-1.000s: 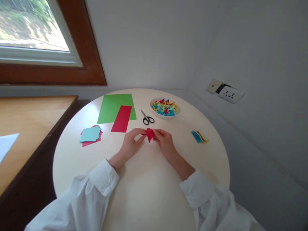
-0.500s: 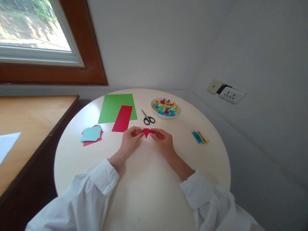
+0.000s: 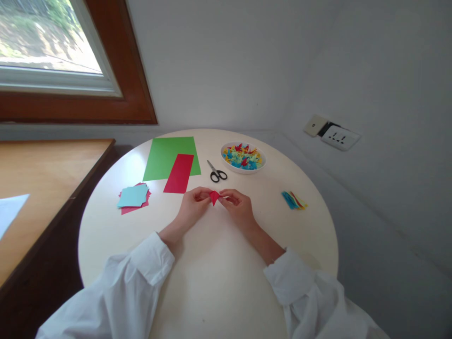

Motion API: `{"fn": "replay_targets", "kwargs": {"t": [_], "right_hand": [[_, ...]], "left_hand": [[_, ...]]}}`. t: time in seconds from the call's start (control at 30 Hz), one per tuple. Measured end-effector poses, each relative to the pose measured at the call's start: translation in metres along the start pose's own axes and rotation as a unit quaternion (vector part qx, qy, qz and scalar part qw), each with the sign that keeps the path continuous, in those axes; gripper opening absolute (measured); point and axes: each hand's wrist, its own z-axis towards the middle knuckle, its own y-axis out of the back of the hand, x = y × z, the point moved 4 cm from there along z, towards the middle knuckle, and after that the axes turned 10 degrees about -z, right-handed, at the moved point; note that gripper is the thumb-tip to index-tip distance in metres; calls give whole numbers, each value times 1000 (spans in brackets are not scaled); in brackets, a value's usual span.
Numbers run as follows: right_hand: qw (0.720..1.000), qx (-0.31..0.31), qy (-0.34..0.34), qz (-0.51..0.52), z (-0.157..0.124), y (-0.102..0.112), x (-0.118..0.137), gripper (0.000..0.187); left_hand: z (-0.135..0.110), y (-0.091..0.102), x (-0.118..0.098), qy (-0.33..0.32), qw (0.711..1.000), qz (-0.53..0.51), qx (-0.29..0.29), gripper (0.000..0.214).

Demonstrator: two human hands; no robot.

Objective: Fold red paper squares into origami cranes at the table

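The left hand [image 3: 195,202] and right hand [image 3: 238,205] pinch opposite sides of the red piece [image 3: 214,197], its point toward the person, over the near-middle of the table [image 3: 212,282]. A second ago it showed broader, the hands farther apart; its shaping seems in progress. Beyond the scissors [image 3: 216,172], rightward, the white bowl [image 3: 242,171] holds heaped red, yellow, blue and pale green bits [image 3: 243,157].

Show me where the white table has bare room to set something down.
Bare tabletop lies between the white sleeves, and between the right hand and the multicoloured paper pieces. Crowded: just beyond the folded red paper, where scissors, white dish, red paper rectangle and green paper sheet sit close together.
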Motion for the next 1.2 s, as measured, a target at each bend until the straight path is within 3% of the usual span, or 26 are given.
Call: {"fn": "replay_targets", "kwargs": {"t": [0.4, 0.73, 0.97, 1.2], "right_hand": [[999, 10, -21, -26, 1, -1, -2, 14], [999, 28, -43, 10, -2, -4, 1, 16], [998, 28, -52, 29, 1, -2, -3, 15], [996, 31, -74, 46, 2, -1, -5, 15]], "left_hand": [[-1, 0, 1, 17, 1000, -15, 14, 24], [-2, 0, -4, 18, 999, -34, -17, 23], [-3, -6, -5, 26, 995, -67, 62, 28], [-5, -7, -4, 26, 993, -69, 93, 28]]}}
